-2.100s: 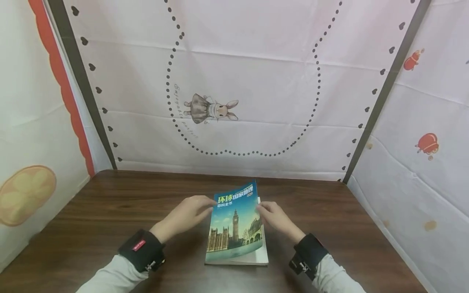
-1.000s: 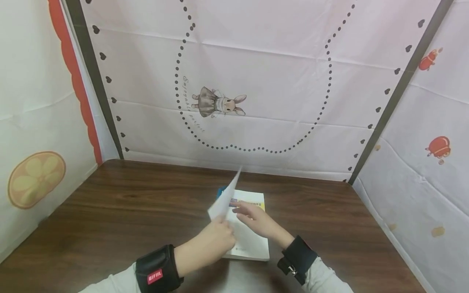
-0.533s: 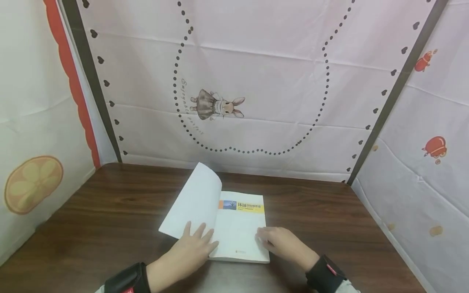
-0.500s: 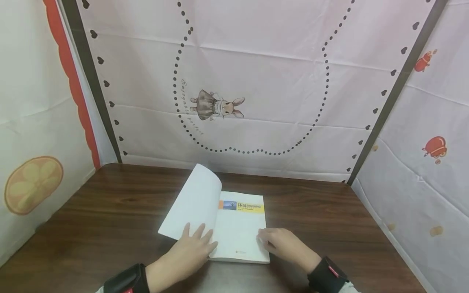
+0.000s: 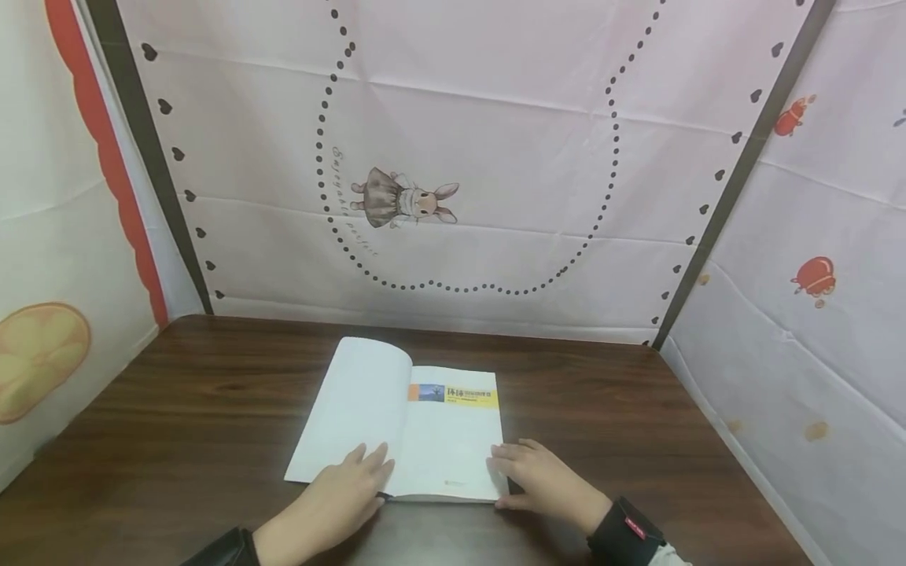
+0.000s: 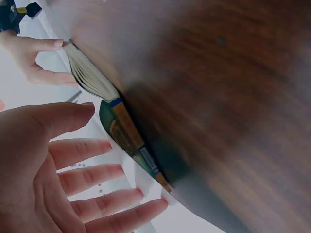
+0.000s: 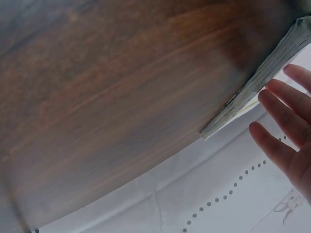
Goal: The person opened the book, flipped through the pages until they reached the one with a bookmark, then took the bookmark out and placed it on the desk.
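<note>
A paperback book (image 5: 453, 448) lies open at its title page on the brown table, with its white inner cover (image 5: 357, 393) turned over to the left. My left hand (image 5: 336, 491) rests on the lower part of that cover, fingers spread. In the left wrist view, the cover's green printed outside and the spine (image 6: 129, 121) face the table, and the left fingers (image 6: 92, 179) are nearly straight. At the book's right edge my right hand (image 5: 541, 479) touches the page, thumb by the lower corner. The right wrist view has its straight fingers (image 7: 284, 116) beside the page edges (image 7: 257, 77).
The wooden table (image 5: 602, 417) extends around the book on all sides. A white printed cloth (image 5: 495, 157) hangs behind it, and more cloth (image 5: 793, 314) walls in the left and right sides.
The book was closed at first; the left hand swung its front cover over to the left. Since half a second ago the cover lies flatter, and the right thumb has spread toward the lower corner.
</note>
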The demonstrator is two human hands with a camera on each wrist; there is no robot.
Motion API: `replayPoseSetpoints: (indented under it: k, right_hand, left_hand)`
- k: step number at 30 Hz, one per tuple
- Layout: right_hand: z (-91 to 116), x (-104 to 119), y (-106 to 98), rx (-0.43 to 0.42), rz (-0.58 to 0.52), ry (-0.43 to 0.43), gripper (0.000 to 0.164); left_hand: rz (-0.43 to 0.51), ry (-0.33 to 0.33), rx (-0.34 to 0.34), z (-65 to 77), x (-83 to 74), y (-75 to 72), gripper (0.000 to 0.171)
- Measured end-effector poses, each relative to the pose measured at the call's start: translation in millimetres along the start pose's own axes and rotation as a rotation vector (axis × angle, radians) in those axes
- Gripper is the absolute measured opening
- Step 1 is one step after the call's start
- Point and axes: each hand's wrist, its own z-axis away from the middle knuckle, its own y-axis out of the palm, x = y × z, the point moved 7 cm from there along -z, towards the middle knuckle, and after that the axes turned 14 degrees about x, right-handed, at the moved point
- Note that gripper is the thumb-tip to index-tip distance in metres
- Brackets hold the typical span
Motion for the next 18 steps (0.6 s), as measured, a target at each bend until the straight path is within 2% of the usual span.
replayPoseSetpoints:
  k: [3, 10, 14, 18]
  right_hand:
    - [-3.7, 0.2, 0.8, 0.02, -0.008, 0.001, 0.05]
    - [-5.1, -5.8, -5.4, 0.07, -0.082, 0.013, 0.045]
    - [-4.8, -8.1, -11.4, 0.08, -0.138, 0.036, 0.037]
    - [-4.9, -6.7, -14.6, 0.085, -0.185, 0.044, 0.027]
  left_hand:
    - [0.01, -0.003, -0.017, 1.1, 2.1, 1.3, 0.039]
    - [-0.058, 0.02, -0.085, -5.7, 3.4, -2.3, 0.031]
    - [0.001, 0.028, -0.08, -8.8, 4.6, -4.1, 0.029]
    - [0.089, 0.011, -0.028, -8.3, 5.8, -2.4, 0.032]
